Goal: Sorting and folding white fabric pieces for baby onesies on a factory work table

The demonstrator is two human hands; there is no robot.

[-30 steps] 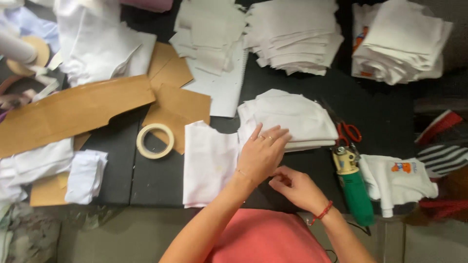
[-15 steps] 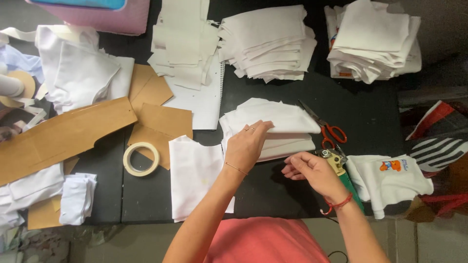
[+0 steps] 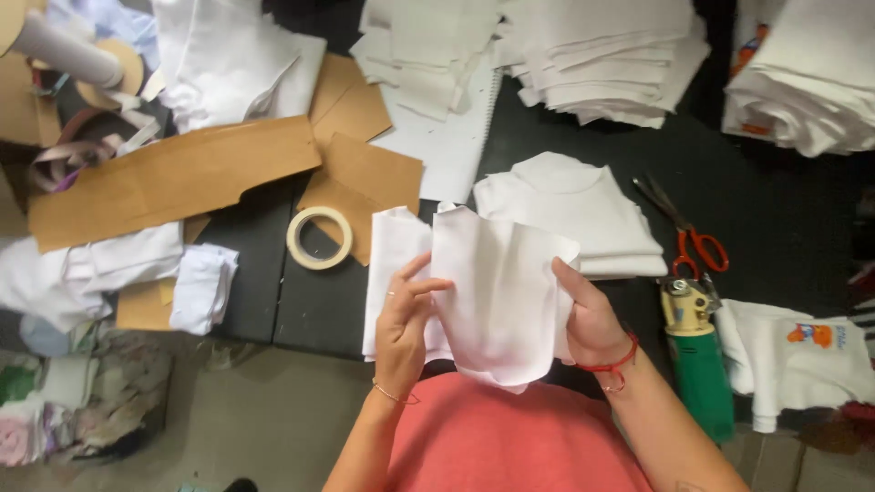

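A black bench [image 3: 784,228] fills the view, crowded with stacks of white cut cloth [image 3: 602,55], brown card patterns [image 3: 173,178], a tape roll [image 3: 319,238], red-handled scissors [image 3: 688,235] and a green-bodied hand cutter [image 3: 697,364]; the floor below is littered with scraps. Just above the bench's near edge, the left hand [image 3: 403,319] and right hand [image 3: 592,314] each pinch a side of one white fabric piece [image 3: 501,301], lifted clear of the folded pile [image 3: 570,214]. Handling it well likely means an even grip on both sides, keeping the buckled panel taut.
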